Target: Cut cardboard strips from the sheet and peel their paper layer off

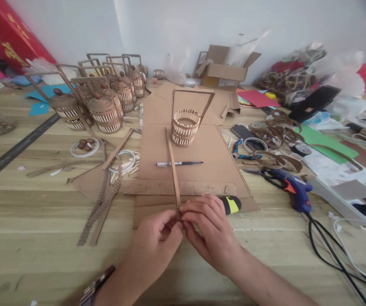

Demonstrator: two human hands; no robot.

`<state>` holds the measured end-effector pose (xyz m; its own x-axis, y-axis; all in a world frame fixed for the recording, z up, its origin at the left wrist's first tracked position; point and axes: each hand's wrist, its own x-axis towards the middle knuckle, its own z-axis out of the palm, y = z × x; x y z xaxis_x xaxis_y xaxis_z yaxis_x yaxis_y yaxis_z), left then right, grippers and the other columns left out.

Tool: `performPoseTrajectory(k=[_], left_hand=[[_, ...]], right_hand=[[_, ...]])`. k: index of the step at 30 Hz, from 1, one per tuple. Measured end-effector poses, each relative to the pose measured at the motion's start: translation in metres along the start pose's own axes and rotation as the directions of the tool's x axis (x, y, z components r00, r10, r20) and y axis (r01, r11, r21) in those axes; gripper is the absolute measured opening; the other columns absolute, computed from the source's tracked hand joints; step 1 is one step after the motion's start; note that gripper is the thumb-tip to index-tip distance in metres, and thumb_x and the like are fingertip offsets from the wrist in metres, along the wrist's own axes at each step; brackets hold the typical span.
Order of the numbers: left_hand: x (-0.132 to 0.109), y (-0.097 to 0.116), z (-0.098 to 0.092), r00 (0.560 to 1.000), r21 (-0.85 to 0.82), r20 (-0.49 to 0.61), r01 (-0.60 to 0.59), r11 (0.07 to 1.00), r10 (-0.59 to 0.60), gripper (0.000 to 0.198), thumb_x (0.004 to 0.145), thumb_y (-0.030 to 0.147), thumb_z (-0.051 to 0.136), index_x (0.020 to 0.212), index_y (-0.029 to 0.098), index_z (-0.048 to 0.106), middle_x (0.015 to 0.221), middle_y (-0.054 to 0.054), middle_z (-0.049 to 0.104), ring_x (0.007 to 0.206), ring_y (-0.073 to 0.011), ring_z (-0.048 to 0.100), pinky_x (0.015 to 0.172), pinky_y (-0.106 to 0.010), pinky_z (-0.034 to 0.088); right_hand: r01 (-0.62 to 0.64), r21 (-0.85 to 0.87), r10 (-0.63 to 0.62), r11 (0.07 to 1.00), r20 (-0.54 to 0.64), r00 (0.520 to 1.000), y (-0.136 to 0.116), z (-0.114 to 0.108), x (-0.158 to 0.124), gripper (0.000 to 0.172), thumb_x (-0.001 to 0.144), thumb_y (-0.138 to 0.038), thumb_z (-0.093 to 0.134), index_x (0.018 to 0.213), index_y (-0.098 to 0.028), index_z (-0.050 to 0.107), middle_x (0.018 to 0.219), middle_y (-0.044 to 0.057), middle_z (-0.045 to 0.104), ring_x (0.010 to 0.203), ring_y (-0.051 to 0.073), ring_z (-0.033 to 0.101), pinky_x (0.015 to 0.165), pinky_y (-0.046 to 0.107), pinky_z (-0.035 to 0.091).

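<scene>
A narrow cardboard strip [173, 174] runs away from me, its near end pinched between the fingertips of my left hand [157, 238] and my right hand [210, 229]. Both hands are closed and nearly touch each other. Under the strip lies a pen [186, 163] on a cardboard sheet [211, 148]. Farther back on that sheet stands a small round basket [184, 129] of light sticks and brown bands, with a tall square handle. Beside my right hand, partly hidden by it, is a black and yellow tool handle [233, 205].
Several lidded baskets [103, 112] stand at the back left. Loose cardboard strips [98, 212] and white rings [85, 147] lie left. On the right are a blue glue gun [293, 189] with its cable, scissors [259, 172], pliers [238, 148] and coiled strips [275, 131]. An open box [224, 70] stands behind.
</scene>
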<state>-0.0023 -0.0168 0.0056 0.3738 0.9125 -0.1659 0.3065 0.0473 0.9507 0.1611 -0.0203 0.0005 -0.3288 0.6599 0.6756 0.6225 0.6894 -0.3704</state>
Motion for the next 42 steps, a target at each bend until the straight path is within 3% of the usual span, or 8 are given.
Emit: performPoseTrajectory(k=[3, 7, 12, 23, 27, 34, 42], left_hand=[[0.001, 0.001, 0.001, 0.997, -0.094, 0.042, 0.073, 0.993, -0.069, 0.021, 0.084, 0.03, 0.043, 0.07, 0.019, 0.055, 0.061, 0.003, 0.05, 0.058, -0.0123, 0.048, 0.053, -0.021, 0.038], [0.003, 0.002, 0.003, 0.983, -0.264, 0.084, 0.177, 0.948, -0.16, 0.02, 0.08, 0.032, 0.044, 0.069, 0.019, 0.055, 0.062, 0.001, 0.056, 0.06, -0.0139, 0.054, 0.057, -0.023, 0.046], [0.003, 0.003, 0.005, 0.973, -0.327, 0.085, 0.23, 0.916, -0.214, 0.02, 0.077, 0.035, 0.045, 0.067, 0.019, 0.053, 0.06, 0.001, 0.057, 0.057, -0.0143, 0.056, 0.055, -0.024, 0.049], [-0.004, -0.001, 0.006, 0.992, -0.111, 0.014, 0.123, 0.986, -0.122, 0.02, 0.084, 0.03, 0.043, 0.067, 0.021, 0.051, 0.058, 0.0, 0.061, 0.057, -0.0156, 0.061, 0.056, -0.023, 0.048], [-0.001, 0.002, 0.005, 0.992, -0.2, 0.052, 0.12, 0.972, -0.112, 0.021, 0.086, 0.03, 0.044, 0.076, 0.019, 0.058, 0.067, 0.0, 0.062, 0.064, -0.0152, 0.06, 0.061, -0.023, 0.05], [0.002, 0.004, 0.003, 0.998, -0.272, 0.051, 0.037, 0.962, -0.024, 0.026, 0.089, 0.029, 0.044, 0.099, 0.018, 0.066, 0.093, -0.002, 0.07, 0.086, -0.0168, 0.063, 0.081, -0.025, 0.05], [0.002, -0.003, 0.008, 0.997, -0.374, 0.002, 0.072, 0.925, -0.077, 0.027, 0.085, 0.025, 0.044, 0.102, 0.017, 0.064, 0.101, -0.005, 0.069, 0.091, -0.0179, 0.063, 0.083, -0.027, 0.05]], right_hand=[[0.024, -0.079, -0.023, 0.997, 0.017, 1.0, -0.002, 0.002, -0.001, 0.013, 0.089, -0.009, 0.054, 0.092, -0.021, 0.057, 0.093, 0.0, 0.072, 0.09, 0.016, 0.064, 0.098, 0.037, 0.038], [0.019, -0.116, -0.016, 0.993, 0.033, 0.999, -0.002, 0.006, -0.003, 0.012, 0.091, -0.011, 0.051, 0.091, -0.021, 0.058, 0.094, 0.0, 0.072, 0.091, 0.015, 0.063, 0.103, 0.036, 0.033], [0.015, -0.121, -0.012, 0.993, 0.028, 1.0, -0.002, 0.009, -0.005, 0.011, 0.093, -0.013, 0.05, 0.091, -0.02, 0.057, 0.093, 0.0, 0.072, 0.092, 0.015, 0.063, 0.105, 0.036, 0.029], [-0.073, -0.01, 0.073, 0.997, -0.009, 0.997, -0.002, 0.007, 0.0, 0.017, 0.085, -0.007, 0.051, 0.086, -0.024, 0.051, 0.085, -0.003, 0.07, 0.088, 0.014, 0.066, 0.101, 0.038, 0.033], [-0.049, 0.009, 0.049, 0.999, -0.013, 0.999, 0.001, 0.006, 0.0, 0.017, 0.085, -0.007, 0.053, 0.087, -0.024, 0.052, 0.086, -0.003, 0.071, 0.091, 0.014, 0.066, 0.102, 0.039, 0.034], [0.02, -0.139, -0.022, 0.99, -0.017, 1.0, -0.005, 0.005, 0.0, 0.017, 0.086, -0.006, 0.055, 0.089, -0.023, 0.054, 0.091, -0.002, 0.075, 0.102, 0.015, 0.066, 0.109, 0.038, 0.024], [0.039, -0.184, -0.037, 0.982, 0.016, 0.999, -0.007, 0.012, -0.002, 0.015, 0.089, -0.008, 0.052, 0.091, -0.022, 0.056, 0.093, -0.001, 0.075, 0.105, 0.016, 0.066, 0.113, 0.038, 0.019]])
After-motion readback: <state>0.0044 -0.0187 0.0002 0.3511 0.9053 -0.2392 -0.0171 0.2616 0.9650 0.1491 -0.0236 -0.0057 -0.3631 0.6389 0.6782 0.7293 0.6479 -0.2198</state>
